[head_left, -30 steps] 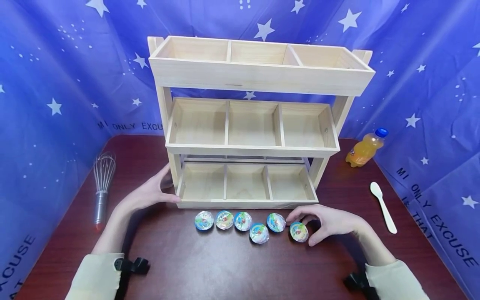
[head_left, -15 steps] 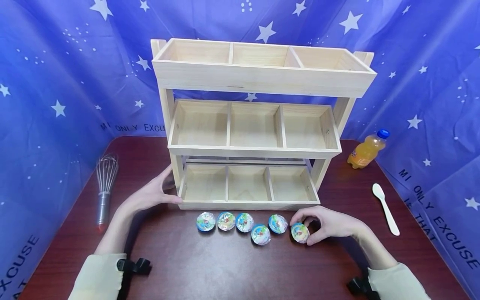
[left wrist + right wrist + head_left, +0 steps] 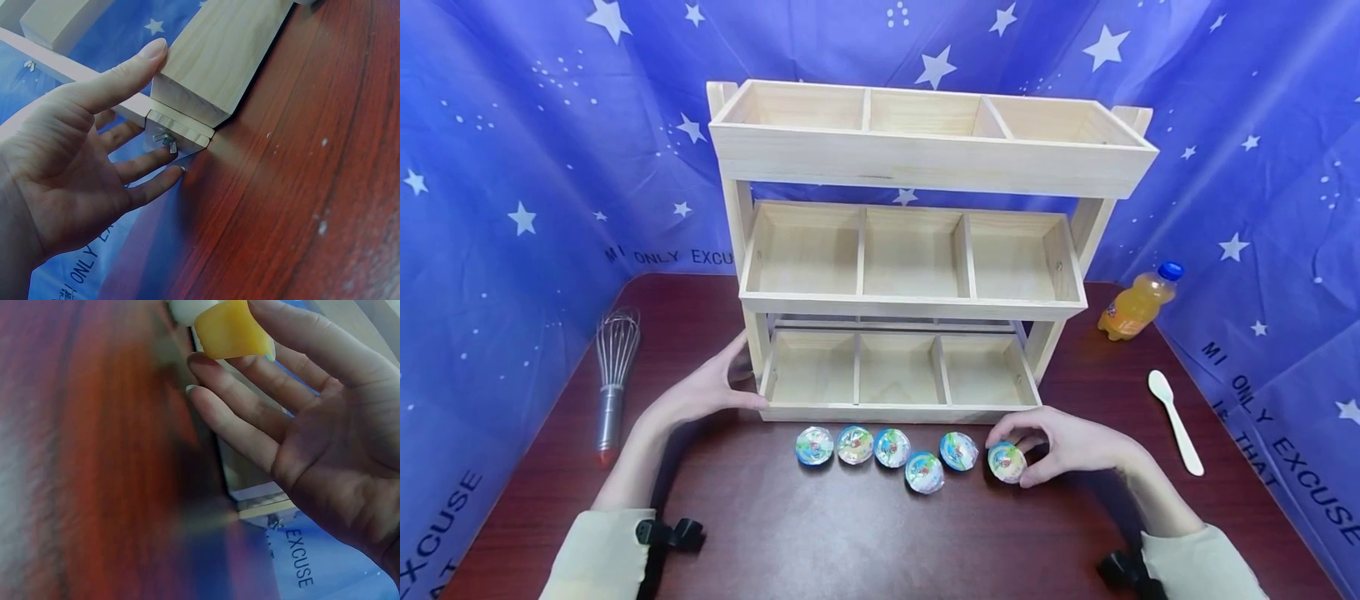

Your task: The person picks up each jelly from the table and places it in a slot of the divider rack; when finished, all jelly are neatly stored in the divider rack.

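Note:
My right hand [image 3: 1071,446] holds a small jelly cup [image 3: 1007,462] with a shiny foil lid between thumb and fingers, at the right end of a row. In the right wrist view the cup's yellow body [image 3: 231,331] shows between the thumb and fingers. More foil-lidded cups [image 3: 815,447] stand to its left, before the wooden rack [image 3: 880,414]. My left hand [image 3: 700,392] is at the rack's lower left corner. Its thumb touches the front board [image 3: 219,56], and the extended fingers reach along the side by a wing nut [image 3: 165,140].
Three tiers of the rack each have three compartments. A whisk [image 3: 613,375] lies at the left; an orange drink bottle [image 3: 1138,304] and a white spoon [image 3: 1176,425] are at the right. A blue star-patterned curtain [image 3: 550,167] surrounds the dark red table [image 3: 880,542].
The head view has shifted slightly, so everything sits a little lower and further right. My right thumb and fingers have closed in on the rightmost jelly cup. My left hand stays at the rack.

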The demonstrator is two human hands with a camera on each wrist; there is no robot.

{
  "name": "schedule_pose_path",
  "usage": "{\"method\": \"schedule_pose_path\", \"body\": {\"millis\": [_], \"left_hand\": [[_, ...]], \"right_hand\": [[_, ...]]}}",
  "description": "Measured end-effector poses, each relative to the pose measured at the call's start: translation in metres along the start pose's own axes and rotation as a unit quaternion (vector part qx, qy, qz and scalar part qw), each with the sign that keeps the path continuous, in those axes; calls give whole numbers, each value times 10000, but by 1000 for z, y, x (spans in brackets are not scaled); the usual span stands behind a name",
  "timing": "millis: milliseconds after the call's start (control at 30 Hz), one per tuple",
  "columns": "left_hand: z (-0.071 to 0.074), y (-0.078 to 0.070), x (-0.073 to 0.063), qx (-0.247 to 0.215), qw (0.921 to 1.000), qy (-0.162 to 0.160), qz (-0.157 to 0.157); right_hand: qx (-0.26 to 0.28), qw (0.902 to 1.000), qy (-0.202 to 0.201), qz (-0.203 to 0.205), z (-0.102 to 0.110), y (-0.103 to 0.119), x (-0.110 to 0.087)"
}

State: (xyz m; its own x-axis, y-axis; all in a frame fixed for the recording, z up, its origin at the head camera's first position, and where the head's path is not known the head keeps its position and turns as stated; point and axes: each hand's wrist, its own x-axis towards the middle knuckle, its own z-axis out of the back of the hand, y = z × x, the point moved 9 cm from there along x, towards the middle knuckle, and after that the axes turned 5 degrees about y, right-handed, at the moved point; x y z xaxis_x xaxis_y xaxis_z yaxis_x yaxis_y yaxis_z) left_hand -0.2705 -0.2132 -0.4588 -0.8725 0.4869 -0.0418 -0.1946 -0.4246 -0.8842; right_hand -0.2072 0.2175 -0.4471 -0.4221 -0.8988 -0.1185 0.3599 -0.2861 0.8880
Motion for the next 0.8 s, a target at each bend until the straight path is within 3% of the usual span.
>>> {"method": "schedule_pose_path", "body": {"millis": [333,633,800], "left_hand": [[-1,0,1,-4,10000,33,-48],[0,1,1,174,9997,-19,168],[0,2,2,223,9995,-27,200]], "right_hand": [[731,9971,163,127,8,15,9],[597,9976,-352,49,27,29,23],[184,9955,-927,30,41,37,38]]}}
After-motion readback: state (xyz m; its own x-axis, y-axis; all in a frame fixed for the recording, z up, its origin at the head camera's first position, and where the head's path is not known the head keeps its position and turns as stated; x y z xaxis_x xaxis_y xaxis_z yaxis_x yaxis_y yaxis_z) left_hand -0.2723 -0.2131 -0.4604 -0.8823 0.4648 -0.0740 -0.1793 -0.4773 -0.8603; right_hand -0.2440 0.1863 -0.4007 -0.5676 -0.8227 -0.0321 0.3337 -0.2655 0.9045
